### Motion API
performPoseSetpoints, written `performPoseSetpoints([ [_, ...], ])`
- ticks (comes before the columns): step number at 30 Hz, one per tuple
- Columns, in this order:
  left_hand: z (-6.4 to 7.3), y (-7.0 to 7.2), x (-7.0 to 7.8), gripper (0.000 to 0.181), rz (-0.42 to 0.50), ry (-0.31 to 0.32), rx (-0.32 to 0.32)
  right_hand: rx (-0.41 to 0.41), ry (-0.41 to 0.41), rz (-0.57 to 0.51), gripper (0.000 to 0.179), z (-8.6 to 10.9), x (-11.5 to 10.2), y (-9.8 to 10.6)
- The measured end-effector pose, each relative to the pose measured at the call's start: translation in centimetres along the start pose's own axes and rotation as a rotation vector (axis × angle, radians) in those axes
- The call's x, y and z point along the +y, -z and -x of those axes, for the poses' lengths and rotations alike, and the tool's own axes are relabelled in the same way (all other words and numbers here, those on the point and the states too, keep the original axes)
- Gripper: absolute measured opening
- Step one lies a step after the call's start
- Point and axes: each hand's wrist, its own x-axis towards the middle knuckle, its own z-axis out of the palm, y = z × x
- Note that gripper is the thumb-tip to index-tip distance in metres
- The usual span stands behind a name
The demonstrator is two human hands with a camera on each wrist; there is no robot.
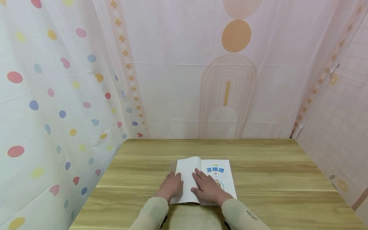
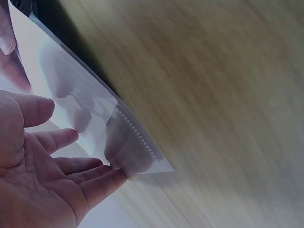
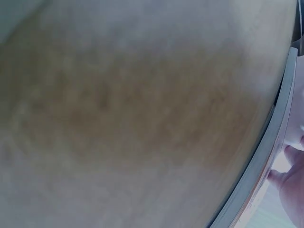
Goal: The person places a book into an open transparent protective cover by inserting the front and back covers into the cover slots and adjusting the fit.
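In the head view, the open book [image 1: 187, 180] lies midway between the tabletop's [image 1: 264, 179] side edges; the right hand [image 1: 208, 188] lies spread by the fold, gripping nothing, and the left hand [image 1: 171, 186] touches the left page's outer side. Flattening it well likely calls for even pressure along the fold. Only the left wrist view shows extended left fingers, loose, against a dotted glossy edge [image 2: 135, 135]. Only the right wrist view shows the book's thickness side-on.
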Motion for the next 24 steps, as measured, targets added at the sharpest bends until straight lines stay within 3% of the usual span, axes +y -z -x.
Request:
performPoseSetpoints([
  [12,-0.2,-0.3,-0.3,0.038,-0.042,-0.027,0.022,0.057,0.009,0.034,0.068,-0.1,-0.5,0.0],
  [19,-0.2,-0.5,-0.6,0.035,-0.049,-0.068,0.028,0.035,-0.005,0.091,0.067,-0.4,-1.0,-0.2],
  [24,-0.3,-0.5,-0.6,0.038,-0.069,-0.064,0.021,0.021,-0.023,0.113,0.066,-0.5,-1.3,-0.2],
])
